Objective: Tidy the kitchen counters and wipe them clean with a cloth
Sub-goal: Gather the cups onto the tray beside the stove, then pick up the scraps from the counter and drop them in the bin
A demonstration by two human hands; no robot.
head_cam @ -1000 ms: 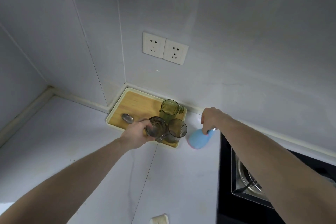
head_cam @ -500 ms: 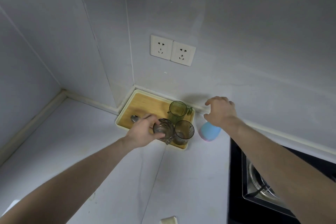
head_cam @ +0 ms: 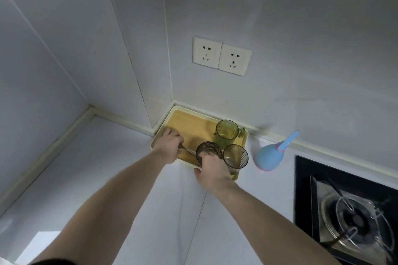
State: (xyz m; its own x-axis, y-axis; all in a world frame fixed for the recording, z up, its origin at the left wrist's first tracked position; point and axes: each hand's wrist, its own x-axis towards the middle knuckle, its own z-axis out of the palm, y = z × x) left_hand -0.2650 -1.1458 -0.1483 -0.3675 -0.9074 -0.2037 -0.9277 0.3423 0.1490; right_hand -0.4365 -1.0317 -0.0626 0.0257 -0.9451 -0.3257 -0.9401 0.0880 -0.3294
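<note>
Nearest us the pale worktop [head_cam: 120,178] runs to a gas hob [head_cam: 353,219] at the right. Our right hand [head_cam: 212,171] grips the dark glass [head_cam: 207,150] on the wooden tray [head_cam: 191,125] — fingers curled round its side. Our left hand [head_cam: 169,145] pinches a metal spoon [head_cam: 187,149] over the tray. Beside the dark glass stands a clear cup [head_cam: 235,156], behind them a green mug [head_cam: 227,131]. A blue spray bottle [head_cam: 272,154] stands just right of the tray — two wall sockets [head_cam: 221,56] above.

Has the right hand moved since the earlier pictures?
Yes. The right hand has left the blue spray bottle and gone left to the wooden tray, where it now holds the dark glass.
</note>
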